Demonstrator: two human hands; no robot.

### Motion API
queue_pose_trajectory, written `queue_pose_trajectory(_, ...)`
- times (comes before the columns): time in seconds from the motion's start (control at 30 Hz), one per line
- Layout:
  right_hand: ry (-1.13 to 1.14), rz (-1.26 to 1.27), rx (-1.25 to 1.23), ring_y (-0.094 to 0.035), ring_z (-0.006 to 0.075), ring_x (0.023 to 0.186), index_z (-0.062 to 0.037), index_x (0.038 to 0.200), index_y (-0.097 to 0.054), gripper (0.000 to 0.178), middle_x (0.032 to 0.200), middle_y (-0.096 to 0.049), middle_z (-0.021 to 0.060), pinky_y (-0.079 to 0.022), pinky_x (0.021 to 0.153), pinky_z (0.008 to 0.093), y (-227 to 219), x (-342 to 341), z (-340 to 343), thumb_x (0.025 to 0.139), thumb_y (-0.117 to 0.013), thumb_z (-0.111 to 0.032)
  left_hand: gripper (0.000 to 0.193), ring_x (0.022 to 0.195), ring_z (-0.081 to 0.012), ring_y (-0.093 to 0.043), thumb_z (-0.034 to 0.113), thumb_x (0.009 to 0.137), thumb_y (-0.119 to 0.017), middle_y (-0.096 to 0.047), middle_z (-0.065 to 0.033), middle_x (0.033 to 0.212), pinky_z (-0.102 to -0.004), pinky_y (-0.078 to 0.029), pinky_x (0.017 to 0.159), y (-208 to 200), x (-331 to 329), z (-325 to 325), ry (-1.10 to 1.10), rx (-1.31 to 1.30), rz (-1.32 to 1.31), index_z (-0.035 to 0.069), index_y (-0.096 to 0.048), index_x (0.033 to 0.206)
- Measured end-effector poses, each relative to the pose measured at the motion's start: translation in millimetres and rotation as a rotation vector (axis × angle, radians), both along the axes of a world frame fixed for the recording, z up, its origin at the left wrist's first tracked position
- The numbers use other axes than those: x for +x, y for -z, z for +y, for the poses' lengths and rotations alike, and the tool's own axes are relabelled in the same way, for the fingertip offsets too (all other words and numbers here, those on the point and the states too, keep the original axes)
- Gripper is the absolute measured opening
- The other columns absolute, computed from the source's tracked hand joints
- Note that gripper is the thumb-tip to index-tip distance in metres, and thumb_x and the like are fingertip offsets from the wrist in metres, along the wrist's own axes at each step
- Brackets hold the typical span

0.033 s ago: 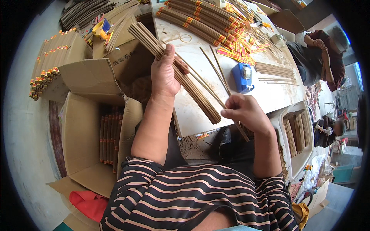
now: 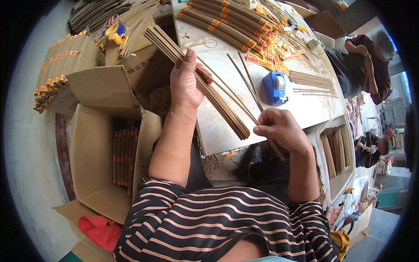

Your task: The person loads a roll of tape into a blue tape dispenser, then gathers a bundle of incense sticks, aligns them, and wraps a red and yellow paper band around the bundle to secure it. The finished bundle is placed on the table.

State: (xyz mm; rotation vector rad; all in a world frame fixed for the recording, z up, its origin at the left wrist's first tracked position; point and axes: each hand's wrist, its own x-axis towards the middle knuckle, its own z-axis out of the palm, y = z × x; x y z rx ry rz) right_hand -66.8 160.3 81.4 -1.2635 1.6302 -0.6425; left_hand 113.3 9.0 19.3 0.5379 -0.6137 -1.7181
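My left hand (image 2: 187, 83) is closed around a bundle of thin brown incense sticks (image 2: 220, 105), held slanting over the near left edge of the white table (image 2: 224, 142). One stick stands a little apart from the bundle and runs toward my right hand (image 2: 281, 129). That hand is closed in a pinch, thumb against fingers, at loose incense sticks (image 2: 244, 76) that slant across the table and pass under it beyond the edge. The fingers partly hide where they meet the sticks. A blue tape dispenser (image 2: 276, 88) stands just beyond my right hand.
Banded bundles (image 2: 218, 26) and red-yellow labels (image 2: 273, 59) lie at the table's far side; more sticks (image 2: 312, 81) lie to the right. An open cardboard box (image 2: 94, 157) with bundles stands left. A white tub (image 2: 336, 183) holds sticks at right. A person (image 2: 369, 65) sits beyond.
My right hand has shifted very slightly to the right. My left hand and its bundle are almost where they were.
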Motion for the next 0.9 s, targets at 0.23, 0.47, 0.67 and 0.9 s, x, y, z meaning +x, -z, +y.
queue_pose_trajectory(0.23, 0.161, 0.034, 0.044, -0.049, 0.0078, 0.059, 0.0009, 0.074, -0.058, 0.018, 0.064, -0.054, 0.0002, -0.040, 0.053, 0.0232, 21.5, -32.8, 8.7, 0.075, -0.071, -0.011, 0.034, 0.049, -0.0109, -0.045, 0.031, 0.082, -0.069, -0.046, 0.0013, 0.056, -0.0254, -0.040, 0.046, 3.1, 9.9, -14.3, 0.006, 0.118, 0.102, 0.014, -0.044, 0.066)
queue_pose_trajectory(0.47, 0.208, 0.536, -0.155, -0.060, 0.0310, 0.068, 0.0011, 0.078, -0.060, 0.020, 0.077, -0.063, 0.0179, -0.048, 0.063, 0.0365, 88.3, -39.9, -25.3, 0.073, -0.070, -0.015, 0.025, 0.047, -0.0107, -0.044, 0.017, 0.083, -0.061, -0.046, 0.0017, 0.056, -0.0260, -0.039, 0.045, -1.9, 0.0, -4.2, 0.184, 0.113, 0.161, 0.013, -0.046, 0.063)
queue_pose_trajectory(0.67, 0.190, 0.588, -0.466, -0.059, 0.0222, 0.078, 0.0011, 0.092, -0.060, 0.026, 0.085, -0.060, 0.0142, -0.048, 0.068, 0.0319, 67.1, -5.1, -24.1, 0.078, -0.069, -0.019, 0.026, 0.047, -0.0105, -0.045, 0.019, 0.083, -0.063, -0.045, 0.0021, 0.056, -0.0257, -0.039, 0.045, -4.4, -5.8, 1.3, 0.150, 0.105, 0.073, 0.014, -0.046, 0.064)
queue_pose_trajectory(0.9, -0.023, -0.084, -0.126, -0.056, 0.0175, 0.080, 0.0065, 0.103, -0.054, 0.056, 0.088, -0.059, 0.0103, -0.047, 0.071, 0.0288, 37.1, 43.7, -27.9, 0.075, -0.074, -0.037, 0.027, 0.046, -0.0099, -0.044, 0.018, 0.084, -0.061, -0.045, 0.0019, 0.055, -0.0247, -0.038, 0.043, -2.2, -6.4, 3.7, 0.233, 0.111, 0.184, 0.013, -0.045, 0.064)
